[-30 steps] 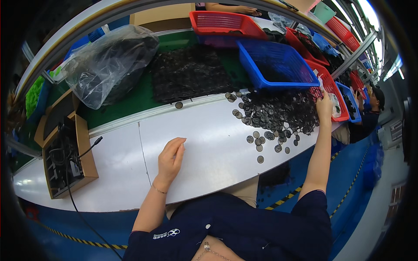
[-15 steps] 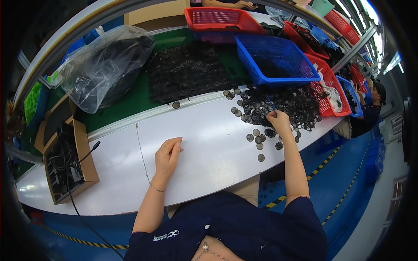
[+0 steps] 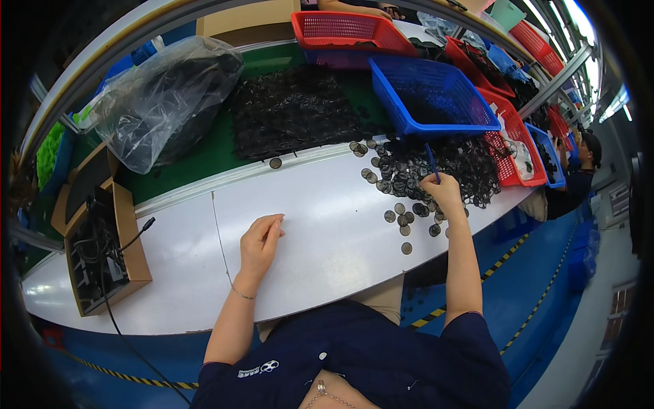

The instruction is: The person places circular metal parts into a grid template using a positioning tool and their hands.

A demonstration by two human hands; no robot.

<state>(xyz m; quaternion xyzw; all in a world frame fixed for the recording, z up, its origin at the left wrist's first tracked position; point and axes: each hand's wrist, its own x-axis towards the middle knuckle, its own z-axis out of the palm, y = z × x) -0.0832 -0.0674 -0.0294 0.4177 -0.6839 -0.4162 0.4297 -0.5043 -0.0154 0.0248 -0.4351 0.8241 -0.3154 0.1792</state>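
Your right hand (image 3: 443, 193) pinches a thin blue stick-like tool (image 3: 432, 162), its tip down in the heap of small dark round discs (image 3: 443, 170) on the white worktop (image 3: 327, 232). That heap lies at the right of the worktop, just in front of the blue plastic mesh basket (image 3: 436, 95), with loose discs (image 3: 402, 221) scattered toward the near edge. I judge the strays the main risk: several lie close to the edge, and a sweep of your wrist or forearm could push them off onto the blue floor. The tool is slim, so a hard push into the pile could also flick discs outward.

Your left hand (image 3: 260, 240) rests on bare worktop, fingers loosely curled, holding nothing, well apart from the heap.

Behind, on the green mat (image 3: 204, 157), lie a dark sheet of packed small parts (image 3: 296, 112) and a clear plastic bag of dark pieces (image 3: 160, 102). A red mesh basket (image 3: 340, 31) stands further back, and more red baskets (image 3: 514, 146) crowd the right, hemming in the heap. An open cardboard box with cables (image 3: 102, 252) sits at your far left.
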